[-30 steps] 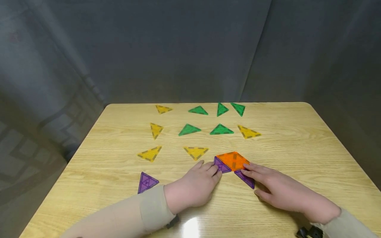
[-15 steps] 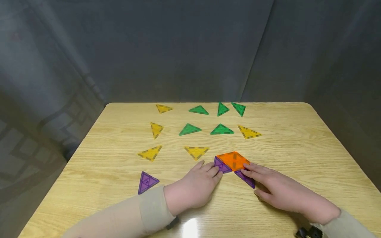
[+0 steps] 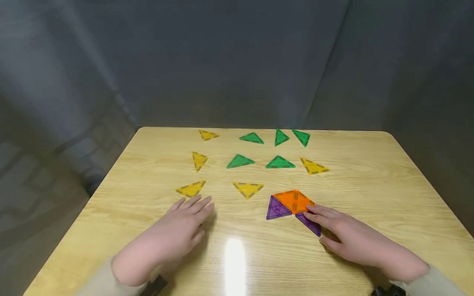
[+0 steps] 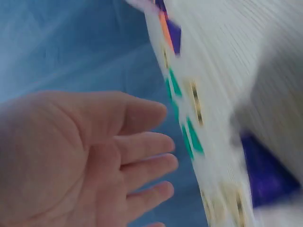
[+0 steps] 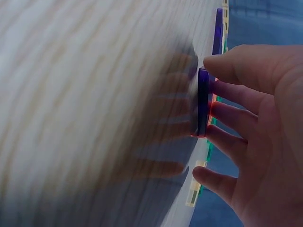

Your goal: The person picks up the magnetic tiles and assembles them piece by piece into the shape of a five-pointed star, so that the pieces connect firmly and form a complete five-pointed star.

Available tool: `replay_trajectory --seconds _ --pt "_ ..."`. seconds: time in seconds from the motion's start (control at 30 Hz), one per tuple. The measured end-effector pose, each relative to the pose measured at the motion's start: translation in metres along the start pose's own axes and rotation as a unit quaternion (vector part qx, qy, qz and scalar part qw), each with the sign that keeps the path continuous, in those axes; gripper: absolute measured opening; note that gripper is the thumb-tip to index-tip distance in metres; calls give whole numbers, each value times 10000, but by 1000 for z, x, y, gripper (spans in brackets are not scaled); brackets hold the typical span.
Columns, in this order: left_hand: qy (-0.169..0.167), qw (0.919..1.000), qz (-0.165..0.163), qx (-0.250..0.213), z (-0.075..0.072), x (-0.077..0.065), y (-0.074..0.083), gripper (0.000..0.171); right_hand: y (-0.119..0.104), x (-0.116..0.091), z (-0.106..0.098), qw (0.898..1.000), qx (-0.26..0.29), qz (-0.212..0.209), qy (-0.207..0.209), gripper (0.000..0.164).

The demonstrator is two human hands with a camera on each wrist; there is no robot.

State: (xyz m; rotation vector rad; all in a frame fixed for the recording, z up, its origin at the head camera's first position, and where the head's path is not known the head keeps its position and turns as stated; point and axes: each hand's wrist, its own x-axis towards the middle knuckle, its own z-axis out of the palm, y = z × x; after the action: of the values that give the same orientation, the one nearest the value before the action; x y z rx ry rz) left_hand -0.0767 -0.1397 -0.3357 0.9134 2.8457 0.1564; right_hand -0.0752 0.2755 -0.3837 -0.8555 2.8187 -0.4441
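Note:
My left hand [image 3: 172, 230] hovers over the left of the table with its fingers extended and nothing in them. In the left wrist view a purple triangle tile [image 4: 267, 172] lies on the table below it; in the head view the hand hides it. My right hand [image 3: 357, 240] rests its fingertips on the near right corner of an orange group of translucent tiles [image 3: 292, 200] and on a purple triangle tile [image 3: 308, 225] along that side. Another purple triangle tile [image 3: 277, 209] sits against the orange group's left side.
A yellow triangle tile [image 3: 191, 190] lies just beyond the left fingertips, another yellow tile [image 3: 248, 190] farther right. Several green triangle tiles [image 3: 280, 162] and more yellow ones [image 3: 314, 166] are spread across the back of the wooden table [image 3: 377, 176]. Dark curtains [image 3: 237, 61] surround it.
My left hand has left the purple tile beside the orange group and moved left, over where the lone purple tile lay. My right hand stays in place.

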Motion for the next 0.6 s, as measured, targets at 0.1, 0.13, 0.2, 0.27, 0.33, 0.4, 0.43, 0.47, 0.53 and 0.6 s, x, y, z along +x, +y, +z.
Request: replay_trajectory --seconds 0.1,0.13,0.2,0.27,0.33,0.4,0.43,0.47,0.53,0.6 --pt "-112 9990 -420 -103 2 -22 -12 56 1 -3 -1 9999 28 149 -15 58" --pt "-227 9984 -498 -162 5 -27 -14 56 2 -4 -1 9998 44 183 -28 58" --pt "-528 9962 -604 -350 11 -34 -15 57 2 -6 -1 9997 60 227 -45 58" --pt "-792 9932 -668 -534 17 -38 -14 57 2 -8 0 9997 65 247 -62 58" --pt "-858 9923 -618 -644 23 -41 -13 58 2 -8 1 9997 71 244 -61 59" --pt "-845 9930 -477 -667 27 -42 -10 58 2 -7 1 9997 67 226 -64 59" --pt "-835 9936 -365 -667 28 -41 -8 58 2 -7 2 9997 69 218 -64 59" --pt "-839 9940 -226 -670 28 -41 -5 57 2 -6 2 9997 73 219 -84 59" --pt "-856 9939 130 -684 29 -39 1 55 2 -4 1 9997 77 213 -114 59" --pt "-812 9929 590 -630 31 -36 8 52 2 -2 1 9996 85 208 -146 59"
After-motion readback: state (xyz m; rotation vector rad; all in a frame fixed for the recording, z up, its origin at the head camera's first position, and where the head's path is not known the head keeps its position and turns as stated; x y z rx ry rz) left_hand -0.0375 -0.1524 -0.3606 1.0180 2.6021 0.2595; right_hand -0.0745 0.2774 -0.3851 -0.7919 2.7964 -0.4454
